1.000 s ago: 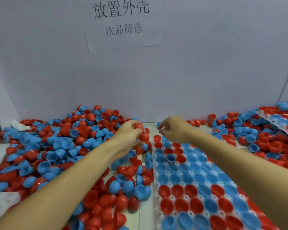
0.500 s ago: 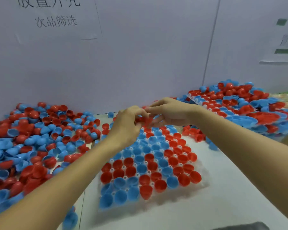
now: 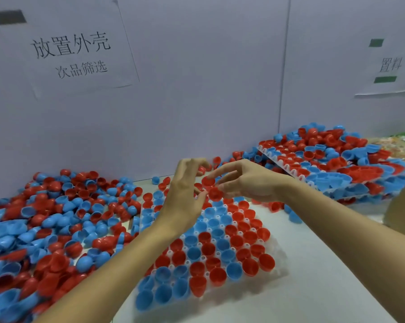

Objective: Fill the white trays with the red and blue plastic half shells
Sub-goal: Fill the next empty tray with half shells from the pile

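A white tray (image 3: 279, 264) lies in the middle of the table, its cups filled with red and blue half shells. Above its far end my right hand (image 3: 250, 183) pinches two red half shells (image 3: 211, 187) between thumb and fingertips. My left hand (image 3: 185, 197) is raised just left of them with its back toward me and its fingers loosely spread. Its thumb tip is close to the lower shell and holds nothing that I can see.
A big loose pile of red and blue shells (image 3: 57, 229) covers the table's left side. A stack of filled trays (image 3: 336, 180) heaped with shells stands at the back right. A white partition wall with paper signs (image 3: 73, 52) closes the back.
My view swung from the pile toward the tray. My hands came together over the tray's far end; my left fingers opened out and the red shells sit in my right fingers.
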Motion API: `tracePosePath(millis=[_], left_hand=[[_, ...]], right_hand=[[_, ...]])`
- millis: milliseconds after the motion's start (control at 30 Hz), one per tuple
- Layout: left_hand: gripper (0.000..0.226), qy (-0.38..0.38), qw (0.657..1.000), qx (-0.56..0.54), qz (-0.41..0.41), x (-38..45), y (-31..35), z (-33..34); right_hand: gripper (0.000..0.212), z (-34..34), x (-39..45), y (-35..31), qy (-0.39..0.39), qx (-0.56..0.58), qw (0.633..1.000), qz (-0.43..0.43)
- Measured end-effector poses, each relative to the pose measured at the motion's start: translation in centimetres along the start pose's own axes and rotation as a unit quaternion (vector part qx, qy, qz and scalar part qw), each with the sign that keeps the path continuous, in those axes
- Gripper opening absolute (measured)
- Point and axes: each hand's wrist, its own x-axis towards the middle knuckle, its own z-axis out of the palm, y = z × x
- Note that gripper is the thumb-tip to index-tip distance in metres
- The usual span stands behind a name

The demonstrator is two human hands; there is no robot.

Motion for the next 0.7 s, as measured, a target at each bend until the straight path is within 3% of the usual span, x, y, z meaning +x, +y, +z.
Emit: tracePosePath(millis=[100,200,333,467,700], left_hand=[[0.042,-0.002,0.986,-0.097,-0.132,0.3,0.2,-0.1],[0.032,-0.064,0.898,-0.284,-0.329,0.7,0.5,0.1],[0.016,-0.034,0.886,-0.325,-0.328,0.4,0.9,0.8],[0.01,-0.028,0.883,-0.335,-0.329,0.2,1.4,1.8],[0.019,-0.053,0.904,-0.272,-0.326,-0.8,1.4,1.6]], right_hand=[[0.03,0.1,-0.2,-0.1,0.016,-0.012,1.0,-0.018],[0.026,0.3,-0.5,-0.1,0.019,-0.022,0.999,-0.036],[0.023,0.7,-1.0,0.1,0.052,-0.153,0.985,-0.065],[0.016,0.9,-1.7,0.2,0.101,-0.3,0.944,-0.094],[0.018,0.0,-4.3,0.5,0.121,-0.37,0.918,-0.071]])
